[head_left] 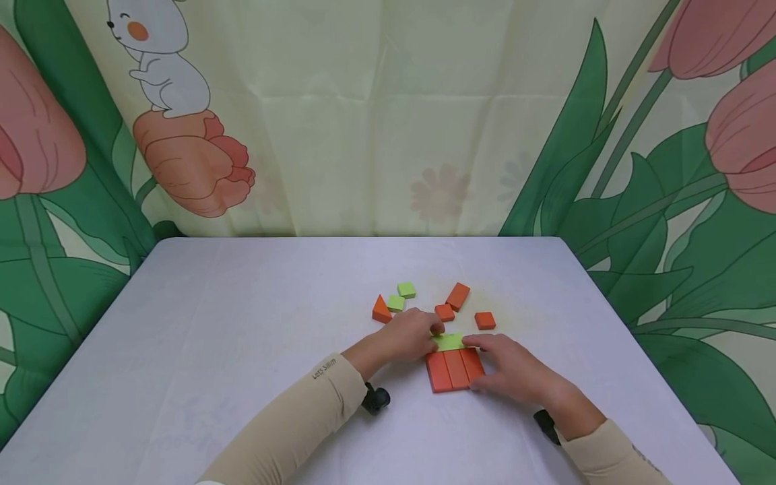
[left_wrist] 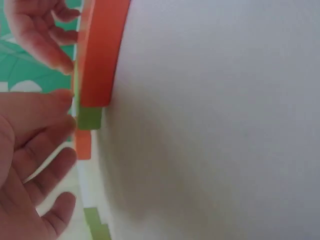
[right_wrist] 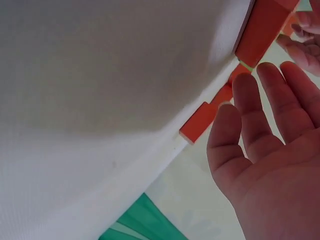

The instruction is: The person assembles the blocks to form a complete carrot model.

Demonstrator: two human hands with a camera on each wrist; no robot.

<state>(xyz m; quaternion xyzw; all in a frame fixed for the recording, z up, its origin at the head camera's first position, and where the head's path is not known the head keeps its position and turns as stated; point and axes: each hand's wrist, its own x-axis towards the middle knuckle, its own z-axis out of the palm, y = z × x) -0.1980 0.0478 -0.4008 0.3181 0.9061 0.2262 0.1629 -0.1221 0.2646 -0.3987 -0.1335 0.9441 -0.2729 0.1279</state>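
Three flat red-orange blocks lie side by side on the table, with a row of light green blocks against their far edge. My left hand pinches the left end of the green row between thumb and index finger. In the left wrist view, the left hand's other fingers are spread and bent, touching nothing. My right hand spans the right side, its index fingertip at the green row's right end and its thumb beside the rightmost red-orange block. Its fingers are relaxed in the right wrist view.
Behind the left hand are an orange triangular block and two small green blocks. Farther right are a rectangular orange block and two smaller orange blocks. A white cloth covers the table; a printed curtain hangs behind it.
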